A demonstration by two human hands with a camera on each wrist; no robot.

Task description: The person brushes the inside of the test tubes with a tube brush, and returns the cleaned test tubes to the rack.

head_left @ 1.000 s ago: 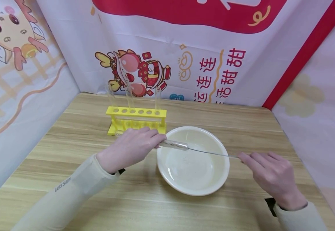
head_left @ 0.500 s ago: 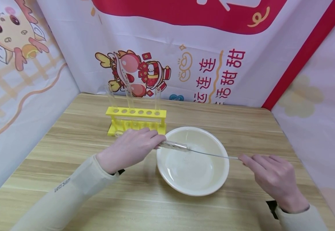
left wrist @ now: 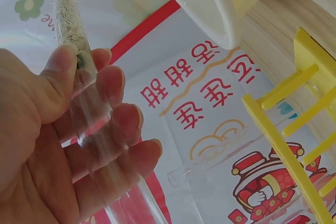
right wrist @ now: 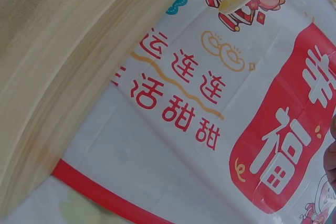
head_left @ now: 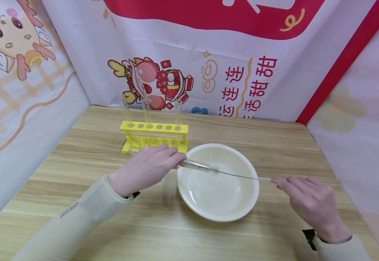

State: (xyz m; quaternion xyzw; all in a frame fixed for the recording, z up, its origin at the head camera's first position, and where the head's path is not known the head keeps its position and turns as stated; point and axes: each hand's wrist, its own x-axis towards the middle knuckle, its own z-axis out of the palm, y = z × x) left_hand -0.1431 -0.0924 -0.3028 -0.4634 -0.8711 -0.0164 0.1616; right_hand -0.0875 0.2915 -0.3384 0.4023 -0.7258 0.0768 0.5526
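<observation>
Over the cream bowl (head_left: pixel 213 197), my left hand (head_left: pixel 147 166) grips a clear glass test tube (head_left: pixel 194 165), held nearly level with its mouth to the right. A test tube brush (head_left: pixel 238 175) runs into that mouth, and a short stretch of pale bristles shows just outside it. My right hand (head_left: pixel 310 203) pinches the far end of the brush's wire handle. In the left wrist view, fingers and thumb wrap the tube (left wrist: pixel 105 140), with white bristles (left wrist: pixel 65 14) standing out beyond it. The right wrist view catches only fingers (right wrist: pixel 331 156) at its right edge.
Behind my left hand stands a yellow test tube rack (head_left: pixel 153 125). It carries several holes and 3 upright glass tubes (head_left: pixel 177 114). A printed white and red cloth (head_left: pixel 182 40) hangs behind the wooden table (head_left: pixel 258 134).
My right hand has shifted slightly right and down, drawing the brush partly out, so bristles now show past the tube's mouth. My left hand and the tube have drifted slightly left.
</observation>
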